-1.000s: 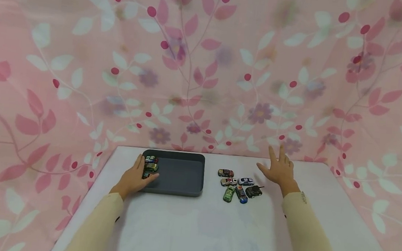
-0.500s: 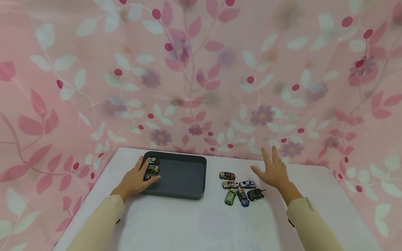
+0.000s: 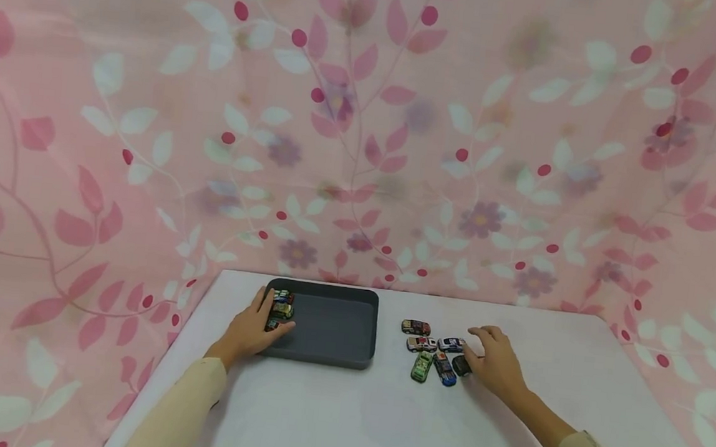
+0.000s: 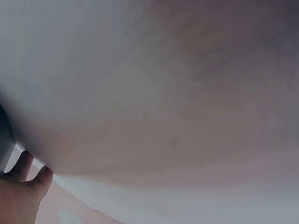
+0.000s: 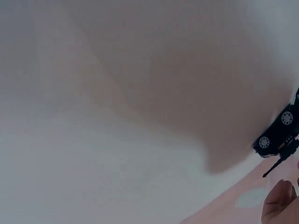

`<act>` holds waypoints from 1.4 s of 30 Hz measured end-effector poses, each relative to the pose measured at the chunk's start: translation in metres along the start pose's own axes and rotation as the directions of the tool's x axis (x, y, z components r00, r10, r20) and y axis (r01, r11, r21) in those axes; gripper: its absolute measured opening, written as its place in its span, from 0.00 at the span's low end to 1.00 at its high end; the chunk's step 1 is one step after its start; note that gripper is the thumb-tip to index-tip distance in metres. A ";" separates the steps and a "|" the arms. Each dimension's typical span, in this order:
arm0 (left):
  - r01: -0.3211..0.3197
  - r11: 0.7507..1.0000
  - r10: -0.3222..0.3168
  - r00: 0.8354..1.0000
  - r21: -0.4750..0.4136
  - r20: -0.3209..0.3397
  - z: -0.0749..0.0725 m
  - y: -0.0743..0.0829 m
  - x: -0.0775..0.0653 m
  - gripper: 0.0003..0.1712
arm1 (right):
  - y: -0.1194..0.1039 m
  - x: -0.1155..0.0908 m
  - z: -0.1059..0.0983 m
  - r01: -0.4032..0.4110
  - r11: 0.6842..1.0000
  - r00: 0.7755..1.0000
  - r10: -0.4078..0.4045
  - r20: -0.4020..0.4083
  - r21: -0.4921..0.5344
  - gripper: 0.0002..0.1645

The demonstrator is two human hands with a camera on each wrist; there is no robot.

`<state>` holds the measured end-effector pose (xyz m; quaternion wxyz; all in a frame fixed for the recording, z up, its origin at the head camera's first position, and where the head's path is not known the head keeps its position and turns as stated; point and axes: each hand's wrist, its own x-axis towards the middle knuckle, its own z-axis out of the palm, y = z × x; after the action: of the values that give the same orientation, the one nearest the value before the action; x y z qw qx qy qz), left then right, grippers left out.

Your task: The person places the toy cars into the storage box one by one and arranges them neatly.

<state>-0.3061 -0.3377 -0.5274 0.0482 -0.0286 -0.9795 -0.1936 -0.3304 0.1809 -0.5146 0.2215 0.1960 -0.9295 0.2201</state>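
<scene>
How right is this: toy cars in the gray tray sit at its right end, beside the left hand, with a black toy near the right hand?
Wrong end: the head view shows the toy cars at the left end of the gray tray, beside the left hand; the black toy is near the right hand.

Tray (image 3: 328,328) looks smooth matt plastic, green car (image 3: 422,366) glossy, bkgd (image 3: 365,145) matt cloth, tbl surf. (image 3: 313,421) smooth & matt.

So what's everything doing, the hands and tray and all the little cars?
Tray: flat on the table, no lid.
Cars inside: left end, partly covered.
Left hand: on the tray's left end.
Black car: partly hidden by the right hand.
Right hand: fingers bent, can't tell if touching.
Other cars: loose on the table.
</scene>
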 end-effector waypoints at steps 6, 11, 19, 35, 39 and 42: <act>0.009 0.999 -0.010 0.999 0.033 0.030 -0.004 0.005 -0.001 0.62 | -0.007 -0.027 -0.011 -0.062 0.997 0.994 0.057 0.089 0.055 0.15; 0.005 0.999 -0.006 0.999 0.039 0.035 -0.004 0.005 -0.002 0.62 | -0.008 -0.031 -0.010 -0.020 0.998 0.997 0.016 0.071 0.065 0.18; -0.013 0.999 0.012 1.000 0.031 0.024 -0.002 0.007 -0.003 0.60 | -0.007 -0.031 -0.005 -0.062 0.997 0.985 0.067 0.157 -0.037 0.27; 0.002 0.998 -0.004 0.999 0.068 0.037 -0.005 0.003 -0.002 0.61 | 0.007 -0.016 -0.008 -0.182 0.977 0.955 0.203 0.216 -0.113 0.15; -0.009 0.998 0.004 0.997 0.060 0.074 -0.007 0.003 -0.001 0.64 | 0.012 -0.016 -0.011 -0.231 0.966 0.929 0.253 0.269 -0.113 0.30; -0.031 0.999 0.027 0.993 0.038 0.114 -0.008 0.002 -0.003 0.68 | 0.016 -0.018 -0.016 -0.250 0.960 0.909 0.278 0.311 -0.128 0.31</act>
<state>-0.3027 -0.3395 -0.5196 -0.0039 -0.0527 -0.9838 -0.1713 -0.3175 0.2072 -0.5161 0.0410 0.0925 -0.9797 0.1728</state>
